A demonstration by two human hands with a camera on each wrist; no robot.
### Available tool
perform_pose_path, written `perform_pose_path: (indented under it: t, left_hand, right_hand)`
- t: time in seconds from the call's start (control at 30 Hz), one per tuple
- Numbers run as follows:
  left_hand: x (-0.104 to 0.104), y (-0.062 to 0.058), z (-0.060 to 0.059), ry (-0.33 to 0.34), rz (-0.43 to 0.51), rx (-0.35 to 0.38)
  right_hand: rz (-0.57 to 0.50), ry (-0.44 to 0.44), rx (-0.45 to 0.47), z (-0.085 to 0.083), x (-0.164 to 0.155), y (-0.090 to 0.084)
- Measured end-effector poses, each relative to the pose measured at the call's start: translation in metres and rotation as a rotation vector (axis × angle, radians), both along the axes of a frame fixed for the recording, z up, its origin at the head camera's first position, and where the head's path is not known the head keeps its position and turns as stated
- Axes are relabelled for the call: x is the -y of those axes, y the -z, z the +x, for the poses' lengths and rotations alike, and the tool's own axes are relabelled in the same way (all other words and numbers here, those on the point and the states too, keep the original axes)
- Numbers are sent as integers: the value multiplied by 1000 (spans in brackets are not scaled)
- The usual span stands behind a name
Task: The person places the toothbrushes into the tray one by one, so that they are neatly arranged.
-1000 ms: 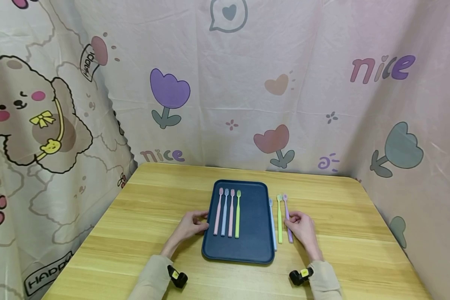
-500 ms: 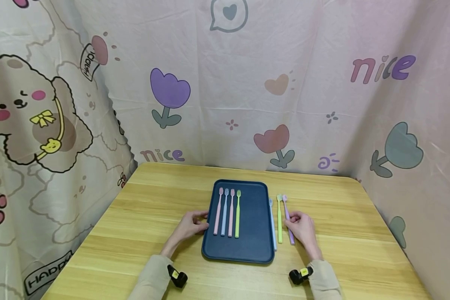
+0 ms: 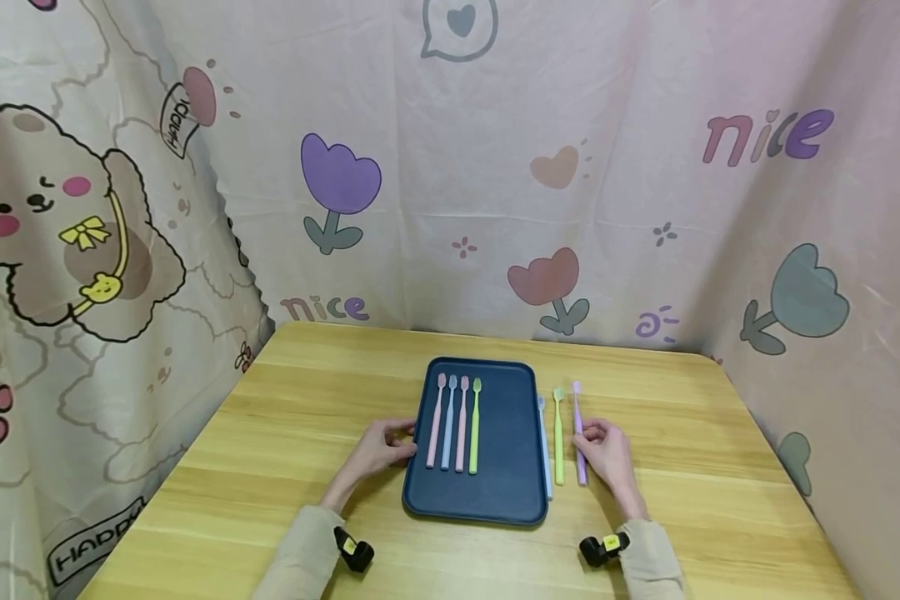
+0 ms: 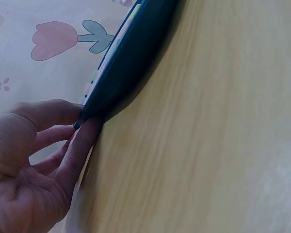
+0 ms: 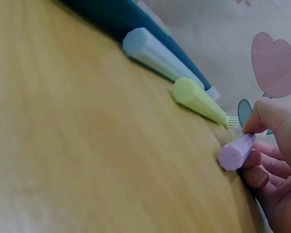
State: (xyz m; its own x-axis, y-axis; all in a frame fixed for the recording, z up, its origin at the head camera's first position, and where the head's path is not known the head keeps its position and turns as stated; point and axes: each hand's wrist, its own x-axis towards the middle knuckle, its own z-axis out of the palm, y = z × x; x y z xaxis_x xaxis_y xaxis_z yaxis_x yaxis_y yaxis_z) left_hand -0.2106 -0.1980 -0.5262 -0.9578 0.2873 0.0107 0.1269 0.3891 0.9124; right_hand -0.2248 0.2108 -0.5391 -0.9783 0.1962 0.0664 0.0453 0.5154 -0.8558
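My left hand [image 3: 377, 447] grips the left rim of a dark blue tray [image 3: 512, 450], thumb above and fingers along its side in the left wrist view. Several toothbrushes lie in a row on the tray's left half: pink, blue, pink and a green one [image 3: 476, 429], heads toward the back. To the right of the tray, my right hand [image 3: 607, 454] pinches a purple toothbrush [image 5: 236, 153] by its handle, head pointing away. Left of that one lie a yellow-green toothbrush [image 3: 558, 442] and, along the tray's right edge, a light blue toothbrush [image 5: 153, 51].
The wooden table [image 3: 330, 375] extends to both sides and in front of the tray. A patterned curtain [image 3: 450, 167] hangs behind it and along both sides. Black cameras are strapped at both wrists.
The purple toothbrush in my right hand has shifted slightly right and turned straighter, its head moving away from the yellow-green one. My left hand and the tray stay in place.
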Motion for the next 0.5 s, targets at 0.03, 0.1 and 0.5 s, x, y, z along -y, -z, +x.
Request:
perform_pose_path:
  t: [0.03, 0.1, 0.5]
  left_hand:
    - [0, 0, 0, 0, -1, 0]
    - [1, 0, 0, 3, -4, -6]
    - [2, 1, 0, -1, 7, 8]
  right_hand:
    - [-17, -3, 6, 0, 0, 0]
    - [-57, -12, 16, 1, -1, -1]
    - [-358, -105, 42, 8, 0, -12]
